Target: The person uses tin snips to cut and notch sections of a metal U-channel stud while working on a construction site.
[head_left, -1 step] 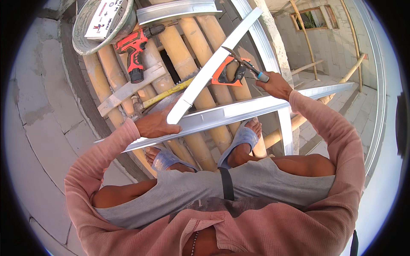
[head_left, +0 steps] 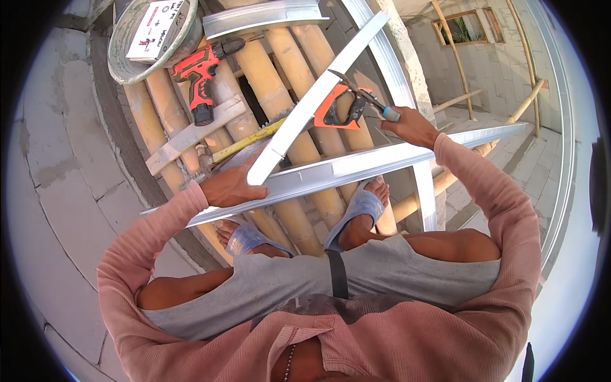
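Note:
My left hand [head_left: 234, 186] is closed around the near end of a short, light metal channel [head_left: 302, 108], which slants up and away to the right. In my right hand [head_left: 412, 129] are tin snips [head_left: 375, 105] with blue-grey handles and dark jaws. The jaws meet the short channel's right edge about midway along; whether they bite into it is too small to tell. Beneath my left hand a long metal channel [head_left: 375, 163] lies across in front of my feet. Behind the snips rests a handsaw with an orange handle [head_left: 323, 109], its blade mostly hidden.
Bamboo poles [head_left: 267, 83] form the platform under my sandalled feet. A red cordless drill [head_left: 200, 79], a wooden board [head_left: 184, 140] and a yellow-handled hammer [head_left: 245, 144] lie on the left. Beyond are a bucket [head_left: 121, 63] and a curved metal piece [head_left: 267, 19]. Block walls [head_left: 57, 146] flank the platform.

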Demonstrator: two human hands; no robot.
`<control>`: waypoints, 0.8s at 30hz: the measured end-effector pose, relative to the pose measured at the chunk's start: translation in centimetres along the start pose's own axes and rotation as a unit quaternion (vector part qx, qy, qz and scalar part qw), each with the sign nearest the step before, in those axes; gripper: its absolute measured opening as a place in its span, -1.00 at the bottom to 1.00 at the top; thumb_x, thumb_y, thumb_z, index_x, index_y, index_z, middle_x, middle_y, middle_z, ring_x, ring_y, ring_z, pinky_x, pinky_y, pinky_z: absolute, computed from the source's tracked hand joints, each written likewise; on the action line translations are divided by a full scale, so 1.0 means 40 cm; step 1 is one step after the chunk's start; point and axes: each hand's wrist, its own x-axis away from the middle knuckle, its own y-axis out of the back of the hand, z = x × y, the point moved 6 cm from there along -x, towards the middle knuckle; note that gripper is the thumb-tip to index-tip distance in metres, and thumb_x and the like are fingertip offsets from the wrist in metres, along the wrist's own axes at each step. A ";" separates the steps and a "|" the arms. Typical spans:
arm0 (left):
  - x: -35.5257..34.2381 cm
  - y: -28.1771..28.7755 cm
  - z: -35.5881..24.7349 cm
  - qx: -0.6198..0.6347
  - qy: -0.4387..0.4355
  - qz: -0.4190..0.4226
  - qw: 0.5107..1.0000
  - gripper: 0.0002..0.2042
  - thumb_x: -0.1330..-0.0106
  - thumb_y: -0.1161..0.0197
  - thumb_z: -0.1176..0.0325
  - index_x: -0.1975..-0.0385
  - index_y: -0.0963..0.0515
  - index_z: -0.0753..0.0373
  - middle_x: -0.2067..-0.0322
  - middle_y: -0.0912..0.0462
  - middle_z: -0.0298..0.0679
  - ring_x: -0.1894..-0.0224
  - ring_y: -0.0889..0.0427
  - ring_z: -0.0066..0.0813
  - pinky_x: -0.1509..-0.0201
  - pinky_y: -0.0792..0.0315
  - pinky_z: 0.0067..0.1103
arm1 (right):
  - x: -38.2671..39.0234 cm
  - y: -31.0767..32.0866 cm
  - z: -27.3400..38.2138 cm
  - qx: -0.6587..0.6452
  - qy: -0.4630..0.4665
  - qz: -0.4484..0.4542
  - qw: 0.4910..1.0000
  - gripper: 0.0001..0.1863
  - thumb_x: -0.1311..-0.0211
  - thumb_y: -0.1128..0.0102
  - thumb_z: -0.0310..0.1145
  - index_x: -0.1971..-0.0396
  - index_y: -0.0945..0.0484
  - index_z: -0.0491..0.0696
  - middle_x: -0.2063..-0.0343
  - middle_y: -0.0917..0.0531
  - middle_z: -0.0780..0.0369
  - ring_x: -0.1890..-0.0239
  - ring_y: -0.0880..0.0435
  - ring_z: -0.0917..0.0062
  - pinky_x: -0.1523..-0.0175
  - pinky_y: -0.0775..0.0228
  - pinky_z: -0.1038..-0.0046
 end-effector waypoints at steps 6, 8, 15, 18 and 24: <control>0.065 0.050 0.007 0.072 -0.011 -0.032 0.997 0.04 -0.19 -0.34 0.16 -0.61 0.16 0.27 -0.48 -0.21 0.09 -0.50 -0.24 -0.15 -0.54 -0.14 -0.36 | 0.138 -0.061 0.071 -0.420 -0.023 0.298 0.857 -0.40 -0.19 -0.35 -0.16 -0.20 -0.50 -0.09 -0.10 -0.62 0.17 -0.20 -0.59 0.47 -0.33 -0.40 0.28; 0.080 0.079 0.014 0.079 0.006 -0.015 0.997 -0.01 -0.18 -0.35 0.16 -0.58 0.07 0.30 -0.39 -0.34 0.07 -0.42 -0.35 -0.18 -0.48 -0.24 -0.39 | 0.173 -0.062 0.072 -0.511 -0.021 0.331 0.793 -0.23 -0.08 -0.34 -0.28 -0.35 -0.35 -0.12 -0.13 -0.59 0.11 -0.27 -0.53 0.39 -0.49 -0.27 0.24; 0.143 0.152 0.079 0.217 0.084 0.053 0.971 -0.24 -0.19 -0.38 0.20 -0.36 -0.25 0.39 0.05 -0.72 0.04 0.00 -0.73 -0.20 -0.17 -0.60 -0.38 | 0.201 -0.076 -0.026 -0.320 0.027 0.294 0.900 -0.27 0.00 -0.33 -0.35 -0.27 -0.37 -0.08 0.03 -0.50 0.24 -0.06 -0.48 0.51 -0.24 -0.30 0.45; 0.190 0.161 0.232 0.441 0.117 0.107 0.883 -0.25 -0.26 -0.38 0.21 -0.39 -0.24 0.38 -0.07 -0.61 0.28 -0.16 -0.65 0.11 -0.29 -0.56 -0.05 | 0.182 -0.091 -0.053 -0.365 0.031 0.286 0.885 -0.30 0.00 -0.29 -0.38 -0.26 -0.40 -0.09 0.01 -0.52 0.26 -0.04 -0.48 0.53 -0.18 -0.32 0.48; 0.201 0.184 0.350 0.542 0.121 0.095 0.826 -0.22 -0.39 -0.36 -0.05 -0.41 -0.25 0.36 -0.14 -0.60 0.15 -0.22 -0.63 0.09 -0.29 -0.54 0.06 | 0.169 -0.063 -0.060 -0.520 0.019 0.289 0.803 -0.14 -0.01 -0.26 -0.38 -0.41 -0.23 -0.19 -0.14 -0.53 0.09 -0.23 -0.53 0.34 -0.45 -0.30 0.32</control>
